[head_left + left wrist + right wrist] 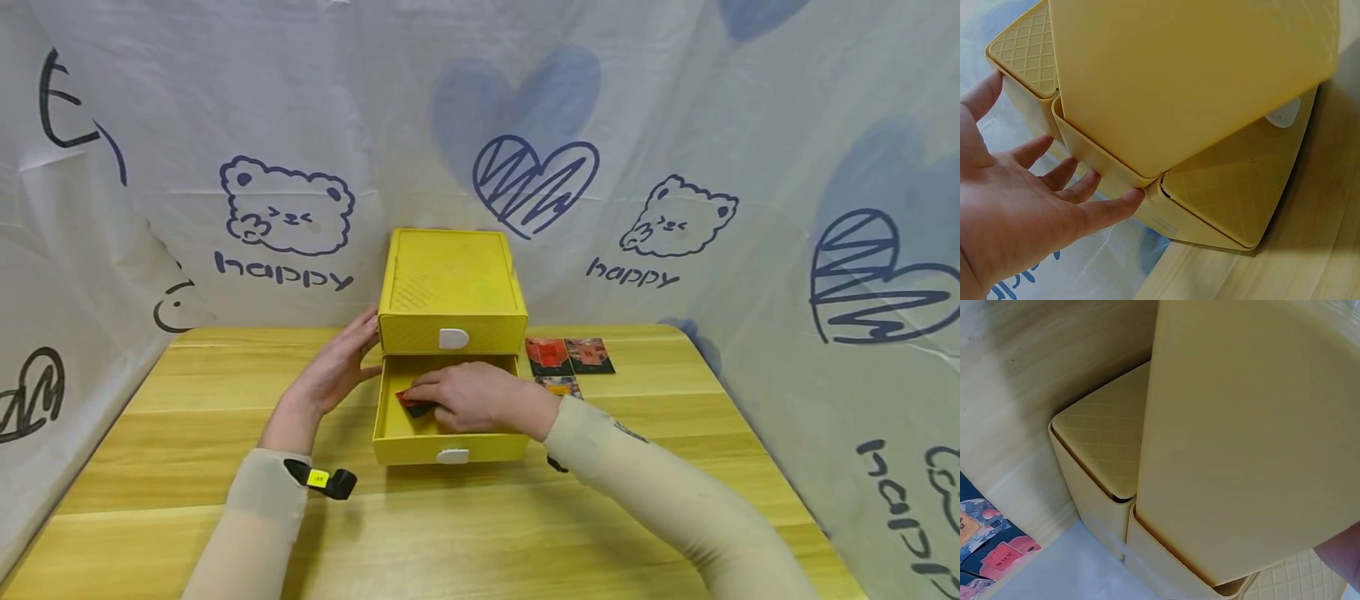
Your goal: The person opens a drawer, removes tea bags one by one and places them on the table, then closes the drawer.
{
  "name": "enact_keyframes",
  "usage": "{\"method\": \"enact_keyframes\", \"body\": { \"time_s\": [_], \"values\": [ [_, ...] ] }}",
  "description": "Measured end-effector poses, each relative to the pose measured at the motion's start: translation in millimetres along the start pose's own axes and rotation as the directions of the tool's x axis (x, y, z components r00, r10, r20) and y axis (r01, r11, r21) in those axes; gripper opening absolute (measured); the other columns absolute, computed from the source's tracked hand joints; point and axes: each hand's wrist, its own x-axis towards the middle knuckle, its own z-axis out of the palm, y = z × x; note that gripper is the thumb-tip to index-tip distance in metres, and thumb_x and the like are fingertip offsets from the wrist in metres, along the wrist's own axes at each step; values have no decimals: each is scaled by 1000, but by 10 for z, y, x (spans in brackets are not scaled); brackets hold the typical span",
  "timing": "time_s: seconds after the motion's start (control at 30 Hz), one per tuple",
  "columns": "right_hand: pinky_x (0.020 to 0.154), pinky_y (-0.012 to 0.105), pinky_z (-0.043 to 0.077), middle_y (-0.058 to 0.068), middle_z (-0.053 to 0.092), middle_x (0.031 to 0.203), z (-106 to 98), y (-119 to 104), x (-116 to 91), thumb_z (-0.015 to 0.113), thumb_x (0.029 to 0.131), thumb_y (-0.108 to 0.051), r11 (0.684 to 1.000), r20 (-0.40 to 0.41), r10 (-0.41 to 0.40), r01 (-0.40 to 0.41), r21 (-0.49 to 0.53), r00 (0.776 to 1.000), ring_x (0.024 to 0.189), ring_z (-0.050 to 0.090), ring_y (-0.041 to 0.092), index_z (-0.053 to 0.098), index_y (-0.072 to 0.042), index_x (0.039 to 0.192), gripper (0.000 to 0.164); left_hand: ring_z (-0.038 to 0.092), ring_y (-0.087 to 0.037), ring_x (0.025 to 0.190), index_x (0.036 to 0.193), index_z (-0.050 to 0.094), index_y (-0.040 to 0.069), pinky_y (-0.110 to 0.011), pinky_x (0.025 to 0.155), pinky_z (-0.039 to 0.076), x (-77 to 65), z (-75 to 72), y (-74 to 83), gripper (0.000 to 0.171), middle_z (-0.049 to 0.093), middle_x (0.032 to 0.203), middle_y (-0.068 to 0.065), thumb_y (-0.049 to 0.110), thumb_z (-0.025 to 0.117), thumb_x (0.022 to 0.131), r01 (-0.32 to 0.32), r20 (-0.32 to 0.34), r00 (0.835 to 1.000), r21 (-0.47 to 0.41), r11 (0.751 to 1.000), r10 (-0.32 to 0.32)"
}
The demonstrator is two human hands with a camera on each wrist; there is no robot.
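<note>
A yellow drawer box (453, 271) stands against the cloth backdrop, with its middle drawer (450, 448) pulled out. My right hand (480, 398) reaches down into that drawer and pinches a small flat red-and-black packet (417, 407); fingers cover part of it. In the right wrist view only a bit of the right hand (1340, 555) shows past the drawer. My left hand (333, 367) rests against the box's left side, its fingers extended. From the left wrist view, the left fingertips (1132, 197) touch the side near the tier edges.
Several similar flat packets (588, 356) lie on the wooden table (630, 500) right of the box. Below the pulled-out drawer, a lower drawer (1229, 200) with a white tab sits closed. A white printed cloth (420, 100) surrounds the table's back and sides.
</note>
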Motion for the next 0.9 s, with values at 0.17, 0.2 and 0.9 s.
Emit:
{"method": "enact_keyframes", "body": {
  "time_s": [0.17, 0.2, 0.9],
  "values": [
    [93, 29, 42, -8, 48, 132, -7, -8, -35, 41, 93, -25, 1000, -28, -5, 5, -12, 1000, 113, 42, 5, 45, -25, 134, 41, 12, -17, 131, 145, 19, 29, -67, 101, 14, 5, 0, -9, 53, 15, 151, -2, 40, 37, 96, 5, -6, 1000, -5, 1000, -5],
    [92, 29, 43, -9, 49, 132, -7, -7, -42, 41, 94, -25, 1000, -35, -8, 7, -10, 999, 113, 42, 5, 46, -25, 133, 40, 12, -18, 131, 145, 19, 29, -67, 101, 14, 7, 0, -9, 53, 15, 151, -3, 40, 37, 97, 3, -5, 1000, -6, 1000, -3],
    [85, 28, 47, -10, 57, 121, -85, 39, -301, 45, 95, -18, 998, -105, 2, 4, 58, 994, 103, 49, 3, 54, -25, 125, 32, 12, -17, 131, 145, 17, 29, -66, 101, 14, 6, 13, -6, 55, 13, 151, -1, 40, 38, 96, -3, -9, 1000, 7, 1000, 3]
  ]
}}
